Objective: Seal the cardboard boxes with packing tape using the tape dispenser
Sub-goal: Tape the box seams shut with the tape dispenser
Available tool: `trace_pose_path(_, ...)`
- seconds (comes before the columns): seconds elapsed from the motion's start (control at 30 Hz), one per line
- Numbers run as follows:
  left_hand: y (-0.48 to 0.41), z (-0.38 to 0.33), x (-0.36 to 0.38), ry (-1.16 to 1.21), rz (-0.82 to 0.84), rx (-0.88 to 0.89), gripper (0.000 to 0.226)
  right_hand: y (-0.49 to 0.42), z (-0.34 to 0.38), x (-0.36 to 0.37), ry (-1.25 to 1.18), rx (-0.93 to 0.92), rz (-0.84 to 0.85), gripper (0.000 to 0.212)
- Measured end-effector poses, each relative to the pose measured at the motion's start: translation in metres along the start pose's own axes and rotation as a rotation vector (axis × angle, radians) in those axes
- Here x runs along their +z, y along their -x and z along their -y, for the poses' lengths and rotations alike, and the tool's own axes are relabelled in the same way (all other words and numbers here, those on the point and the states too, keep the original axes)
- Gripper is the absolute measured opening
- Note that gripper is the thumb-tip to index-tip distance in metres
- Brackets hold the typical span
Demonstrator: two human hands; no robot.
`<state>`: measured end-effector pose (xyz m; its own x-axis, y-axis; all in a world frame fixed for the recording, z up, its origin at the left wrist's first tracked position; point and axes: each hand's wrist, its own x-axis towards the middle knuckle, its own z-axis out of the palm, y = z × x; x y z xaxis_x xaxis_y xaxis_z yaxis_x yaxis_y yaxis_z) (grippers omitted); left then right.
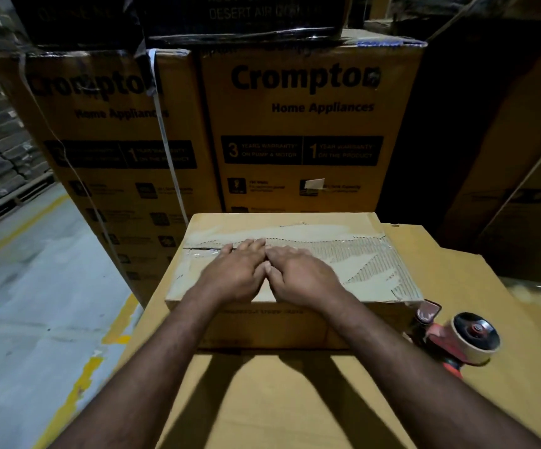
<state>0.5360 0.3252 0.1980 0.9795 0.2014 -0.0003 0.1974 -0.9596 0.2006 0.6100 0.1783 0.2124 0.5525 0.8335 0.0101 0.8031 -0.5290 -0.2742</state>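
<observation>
A small cardboard box (353, 260) with a torn, peeled top skin lies on a larger flat carton (295, 400). A strip of clear tape runs along its centre seam. My left hand (236, 273) and my right hand (298, 273) lie flat side by side on the box top, palms down over the seam, fingers together and pointing away from me. Neither hand holds anything. A red tape dispenser (457, 338) with a roll of tape rests on the large carton just right of the small box, apart from my right forearm.
Tall Crompton cartons (298, 124) stand stacked right behind the small box, with a white strap (165, 134) hanging down one. Dark cartons rise at the right. A concrete floor (35, 286) with yellow lines drops off on the left. Stacked sacks fill the far left.
</observation>
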Motion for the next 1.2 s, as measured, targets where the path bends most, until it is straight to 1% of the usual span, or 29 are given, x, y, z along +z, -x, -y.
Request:
trace_pose_path(0.07, 0.003, 0.013, -0.003, -0.028, 0.009, -0.049, 0.058, 0.005, -0.005, -0.004, 0.067, 0.056, -0.012, 0.053)
trace_pose_path(0.13, 0.008, 0.027, -0.006, -0.03, 0.001, -0.11, 0.058, 0.015, -0.015, -0.014, 0.102, 0.152, -0.03, 0.054)
trace_pose_path(0.2, 0.015, 0.039, -0.007, -0.006, -0.038, -0.149, 0.057, 0.027, -0.025, -0.024, 0.093, 0.225, -0.039, 0.052)
trace_pose_path(0.3, 0.023, 0.048, -0.007, 0.018, -0.099, -0.2, 0.055, 0.042, -0.041, -0.029, 0.105, 0.274, -0.065, 0.051)
trace_pose_path(0.47, 0.03, 0.065, -0.008, 0.113, -0.222, -0.417, 0.052, 0.053, -0.08, -0.03, 0.163, 0.426, -0.179, 0.049)
trace_pose_path(0.57, 0.028, 0.071, -0.004, 0.179, -0.233, -0.462, 0.051, 0.059, -0.101, -0.03, 0.17, 0.492, -0.259, 0.045)
trace_pose_path(0.63, 0.026, 0.072, -0.003, 0.232, -0.269, -0.448, 0.05, 0.06, -0.111, -0.031, 0.059, 0.536, -0.296, 0.041)
trace_pose_path(0.7, 0.024, 0.073, -0.008, 0.293, -0.311, -0.459, 0.047, 0.057, -0.122, -0.032, -0.107, 0.553, -0.307, 0.038)
trace_pose_path(0.8, 0.021, 0.084, -0.017, 0.502, -0.326, -0.598, 0.049, 0.054, -0.134, -0.04, -0.538, 0.591, -0.354, 0.035)
trace_pose_path(0.83, 0.019, 0.089, -0.018, 0.578, -0.317, -0.639, 0.052, 0.055, -0.136, -0.043, -0.671, 0.616, -0.341, 0.031)
trace_pose_path(0.9, 0.016, 0.098, -0.017, 0.675, -0.302, -0.665, 0.051, 0.057, -0.141, -0.048, -0.871, 0.628, -0.265, 0.021)
trace_pose_path(0.97, 0.015, 0.104, -0.014, 0.738, -0.299, -0.657, 0.048, 0.059, -0.145, -0.049, -1.01, 0.612, -0.211, 0.021)
trace_pose_path(1.03, 0.016, 0.11, -0.012, 0.802, -0.266, -0.641, 0.047, 0.061, -0.149, -0.047, -1.069, 0.607, -0.177, 0.032)
trace_pose_path(1.1, 0.019, 0.118, -0.014, 0.902, -0.172, -0.611, 0.041, 0.06, -0.15, -0.044, -1.025, 0.608, -0.181, 0.037)
trace_pose_path(1.17, 0.02, 0.126, -0.023, 0.96, -0.056, -0.571, 0.035, 0.056, -0.149, -0.042, -0.942, 0.615, -0.249, 0.033)
trace_pose_path(1.2, 0.018, 0.128, -0.028, 0.973, -0.028, -0.558, 0.038, 0.054, -0.145, -0.044, -0.92, 0.624, -0.28, 0.029)
